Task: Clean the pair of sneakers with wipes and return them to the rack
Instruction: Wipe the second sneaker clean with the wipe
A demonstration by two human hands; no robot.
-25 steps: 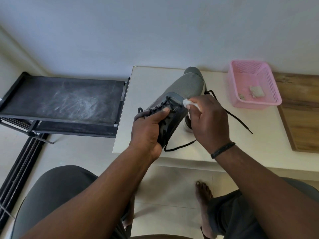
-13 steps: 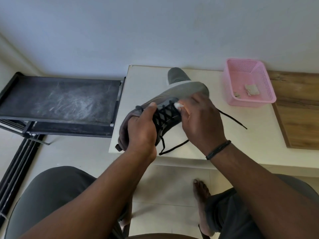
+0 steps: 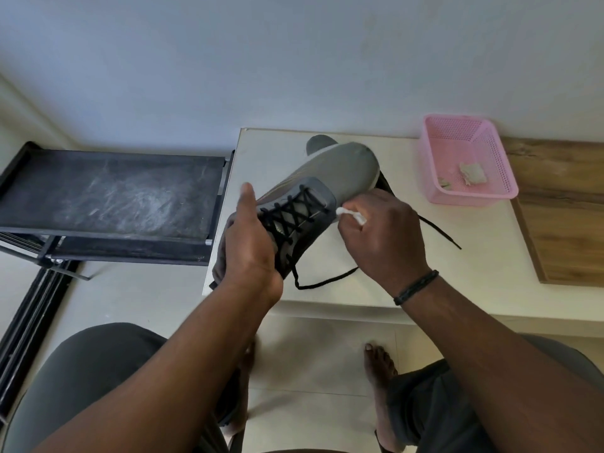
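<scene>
I hold a grey sneaker (image 3: 340, 171) with black laces above the white table (image 3: 483, 253), toe pointing away. My left hand (image 3: 251, 243) grips its heel end, thumb raised along the left side. My right hand (image 3: 382, 233) pinches a small white wipe (image 3: 351, 214) against the right edge of the lace panel. A loose black lace (image 3: 327, 282) trails onto the table. The second grey sneaker (image 3: 318, 143) shows only as a dark toe tip behind the first one.
A black shoe rack (image 3: 111, 197) with a dusty top shelf stands left of the table. A pink mesh basket (image 3: 467, 165) holding used wipes sits at the table's back right, beside a wooden board (image 3: 562, 210). My bare feet rest on the tiled floor below.
The sneaker has tilted from upright to flatter, with its laces facing me. My right hand with the wipe slid from the lace panel's top to its right edge.
</scene>
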